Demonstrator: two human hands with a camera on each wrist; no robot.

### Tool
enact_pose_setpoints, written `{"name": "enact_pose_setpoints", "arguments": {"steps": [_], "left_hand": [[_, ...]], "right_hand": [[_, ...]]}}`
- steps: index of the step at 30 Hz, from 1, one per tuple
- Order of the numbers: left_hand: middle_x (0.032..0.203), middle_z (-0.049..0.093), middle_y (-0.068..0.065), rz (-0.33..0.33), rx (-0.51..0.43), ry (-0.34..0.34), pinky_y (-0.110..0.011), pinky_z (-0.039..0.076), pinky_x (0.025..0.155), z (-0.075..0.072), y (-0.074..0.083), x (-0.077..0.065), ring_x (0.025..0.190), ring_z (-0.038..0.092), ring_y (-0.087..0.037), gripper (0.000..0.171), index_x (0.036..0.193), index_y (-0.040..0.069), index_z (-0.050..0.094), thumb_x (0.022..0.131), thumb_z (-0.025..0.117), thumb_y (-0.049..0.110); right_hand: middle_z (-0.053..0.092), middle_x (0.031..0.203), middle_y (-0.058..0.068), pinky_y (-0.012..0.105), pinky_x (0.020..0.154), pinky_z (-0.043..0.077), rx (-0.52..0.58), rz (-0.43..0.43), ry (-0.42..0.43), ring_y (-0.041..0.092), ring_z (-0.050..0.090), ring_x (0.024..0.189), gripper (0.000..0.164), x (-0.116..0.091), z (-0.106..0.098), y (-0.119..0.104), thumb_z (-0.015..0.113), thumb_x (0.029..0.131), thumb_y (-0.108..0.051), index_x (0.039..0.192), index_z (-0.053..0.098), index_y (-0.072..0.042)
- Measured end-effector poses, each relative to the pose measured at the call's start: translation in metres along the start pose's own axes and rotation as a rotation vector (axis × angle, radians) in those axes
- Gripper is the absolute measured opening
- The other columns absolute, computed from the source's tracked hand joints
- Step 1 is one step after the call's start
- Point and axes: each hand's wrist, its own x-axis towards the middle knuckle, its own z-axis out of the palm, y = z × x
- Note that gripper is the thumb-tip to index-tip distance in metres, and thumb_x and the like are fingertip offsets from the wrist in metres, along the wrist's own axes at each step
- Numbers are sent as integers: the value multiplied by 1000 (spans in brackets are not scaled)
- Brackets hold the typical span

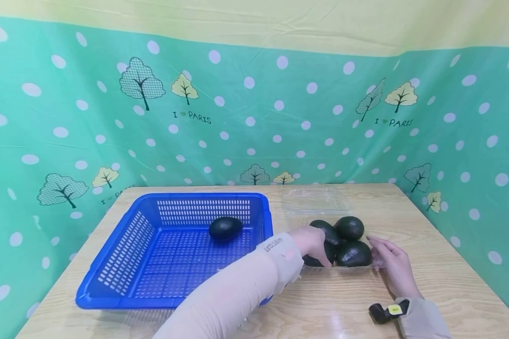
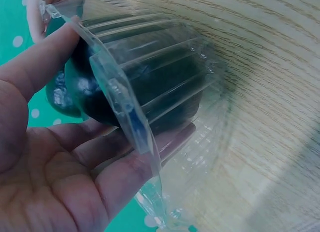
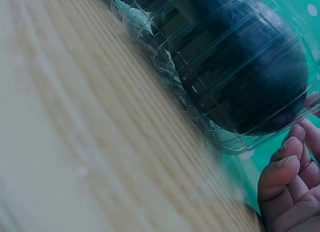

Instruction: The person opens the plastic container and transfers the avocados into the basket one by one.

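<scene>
A clear plastic clamshell box (image 3: 235, 144) holds several dark, glossy avocados. My left hand (image 1: 311, 241) reaches into its left side and grips the front-left avocado (image 2: 89, 91), thumb on one side and fingers on the other. Some of those fingers show through the ribbed plastic wall in the left wrist view. At the box's right end, my right hand (image 1: 393, 263) pinches the rim. Its fingers are bent close to the edge in the right wrist view. Beside the held fruit lie a back-right avocado (image 1: 349, 228) and a front-right avocado (image 1: 353, 254).
A blue slotted basket (image 1: 110, 249) stands at the left, with a single avocado (image 1: 225, 229) near its back right. The box's clear lid (image 1: 316, 200) lies folded back on the wooden table (image 1: 411, 221). A polka-dot cloth (image 1: 254, 127) hangs behind and at both sides.
</scene>
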Motion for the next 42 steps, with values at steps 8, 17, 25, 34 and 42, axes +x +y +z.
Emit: {"name": "enact_pose_setpoints", "arguments": {"steps": [8,17,25,34,42], "left_hand": [[99,71,4,22,-10,31,-21,49,69,2,-1,0,80,59,-11,44,101,16,74,70,88,44],[97,70,4,14,-46,49,-21,50,68,1,-1,0,79,60,-11,46,103,17,73,67,90,42],[91,67,5,32,-81,50,-21,47,67,-3,-1,-4,76,56,-10,43,99,16,72,68,88,43],[84,63,6,46,-176,49,-23,44,64,-6,-2,-3,75,56,-11,39,96,17,71,71,82,45],[77,63,6,80,-200,49,-22,45,63,-14,2,-10,72,58,-10,37,92,16,70,74,77,47]], "right_hand": [[58,71,-10,20,49,45,-9,8,6,4,50,56,14,1,0,1,63,98,-23,100,76,-26],[58,71,-10,20,49,45,-30,4,15,5,50,56,14,2,0,2,63,98,-24,98,76,-29],[56,70,-10,20,48,45,-15,-1,5,4,49,55,15,2,0,2,62,98,-22,98,76,-27],[57,70,-10,20,48,45,-5,2,7,4,50,55,14,2,0,2,63,98,-22,99,77,-25],[58,72,-10,20,49,45,-11,5,4,4,51,57,15,1,0,1,62,99,-22,99,76,-28]]}}
